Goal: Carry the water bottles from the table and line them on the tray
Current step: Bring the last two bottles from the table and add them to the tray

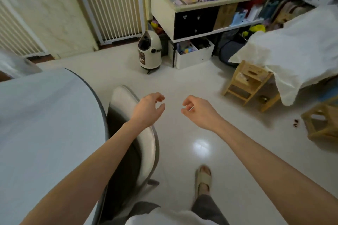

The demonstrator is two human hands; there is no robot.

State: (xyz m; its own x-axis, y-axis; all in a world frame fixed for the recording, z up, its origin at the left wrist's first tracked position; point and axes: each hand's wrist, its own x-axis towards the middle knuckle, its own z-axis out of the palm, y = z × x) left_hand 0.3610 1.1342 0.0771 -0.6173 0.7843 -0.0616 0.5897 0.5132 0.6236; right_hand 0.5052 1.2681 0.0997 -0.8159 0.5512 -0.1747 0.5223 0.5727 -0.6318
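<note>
At the far left, a round table (36, 124) under a pale cloth is being cut off by the frame edge, and only part of its top is being shown. Just beside it, a folding chair (131, 133) with a pale seat is being partly covered by the left forearm. The left hand (148, 109) is being held out over the chair's edge, back upward, with the fingers loosely curled and nothing being gripped. A small gap is being kept between it and the right hand (197, 111), which is being held over the glossy floor (182, 82) at about the same height, its fingers likewise relaxed, bent and empty. Both forearms are being stretched forward from the lower corners. Below, a foot in a pale sandal (203, 179) is being planted on the floor.

Farther back, a white rocket-shaped bin (150, 51) is being seen beside a cluttered shelf unit (210, 5) of toys. At the right, a wooden step stool (247, 82) is being partly hidden under a draped white sheet (292, 51).

No water bottles or tray are being shown in this view, so their position cannot be told.
</note>
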